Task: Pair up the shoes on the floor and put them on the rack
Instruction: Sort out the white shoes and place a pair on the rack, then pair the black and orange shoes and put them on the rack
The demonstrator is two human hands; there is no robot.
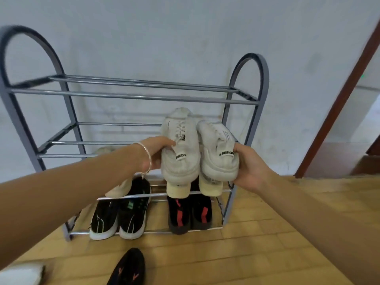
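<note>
My left hand (156, 151) grips one white sneaker (180, 149) by its collar. My right hand (246, 167) grips the matching white sneaker (218, 153) by its heel side. Both sneakers are held side by side, toes pointing away, in front of the right part of the grey metal shoe rack (133, 97), at about its middle shelf. Lower shelves hold a black pair with white soles (118, 217), a black pair with red stripes (190, 212) and a beige shoe (119, 189) partly hidden behind my left arm.
A black shoe with orange marks (128, 268) lies on the wooden floor in front of the rack. A white object (20, 274) shows at the bottom left corner. The rack stands against a pale wall; a brown door frame (339, 99) rises at the right.
</note>
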